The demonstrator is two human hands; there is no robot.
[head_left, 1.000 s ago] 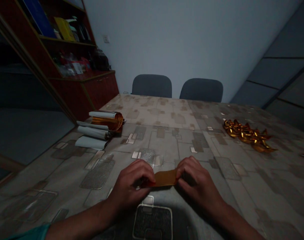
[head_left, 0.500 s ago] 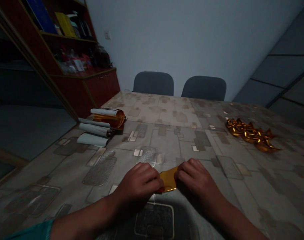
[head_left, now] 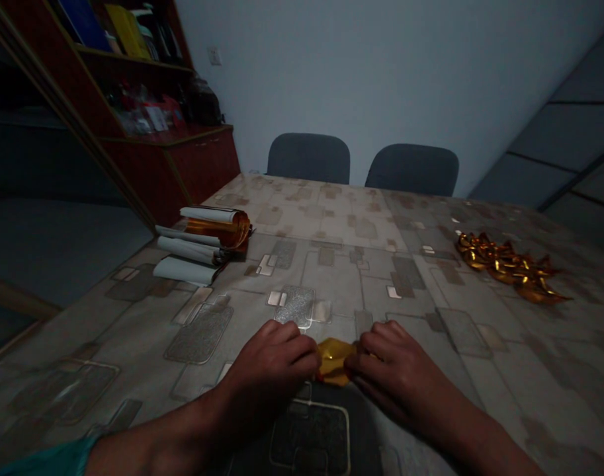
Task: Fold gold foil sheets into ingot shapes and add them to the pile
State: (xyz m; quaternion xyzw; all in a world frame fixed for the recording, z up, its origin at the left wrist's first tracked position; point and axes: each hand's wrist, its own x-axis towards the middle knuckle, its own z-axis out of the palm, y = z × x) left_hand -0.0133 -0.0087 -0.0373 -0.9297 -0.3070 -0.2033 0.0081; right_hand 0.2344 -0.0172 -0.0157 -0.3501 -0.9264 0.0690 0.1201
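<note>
Foil point(head_left: 334, 362) glints gold, held crosswise, its long axis running from left hand point(head_left: 280, 357) to right hand point(head_left: 397, 362), each pinching an end.

One left hand point(head_left: 278, 360), one right hand point(head_left: 395, 363), one gold foil piece point(head_left: 335, 360); two grey chairs point(head_left: 309, 158), one table point(head_left: 252, 305), one wall socket point(head_left: 214, 55), one pile of curled sheets point(head_left: 197, 251); folded gold pieces point(head_left: 505, 264) number several, exact count unclear
</note>
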